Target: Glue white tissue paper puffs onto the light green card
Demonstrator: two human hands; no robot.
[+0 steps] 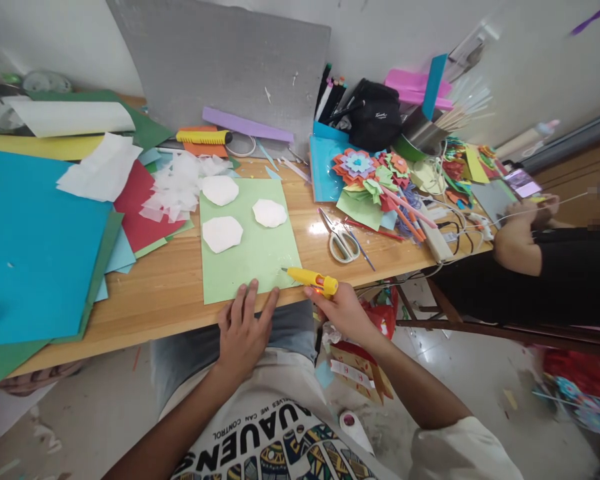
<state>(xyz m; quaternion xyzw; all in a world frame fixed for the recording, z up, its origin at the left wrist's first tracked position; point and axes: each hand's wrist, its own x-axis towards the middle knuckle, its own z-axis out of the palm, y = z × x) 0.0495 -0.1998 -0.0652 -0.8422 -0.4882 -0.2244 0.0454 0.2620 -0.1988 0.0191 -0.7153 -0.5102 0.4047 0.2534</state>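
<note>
My right hand (343,308) grips a yellow hot glue gun (313,279), with an orange light glowing on it. Its nozzle points left, over the lower right part of a light green paper sheet (250,270). Fingers spread, my left hand (245,327) rests on the sheet's near edge. On the sheet lie three white paper pieces with uneven rounded outlines: one at top left (220,191), one below it (223,234) and one to the right (270,213). Faint strands show near the nozzle.
Scissors (341,241) lie right of the sheet, near paper flowers (357,167). Crumpled white tissue pieces (175,183) and a yellow cutter (204,137) sit behind left. Blue sheets (35,247) cover the table's left end. Another person's hands (530,212) are at far right.
</note>
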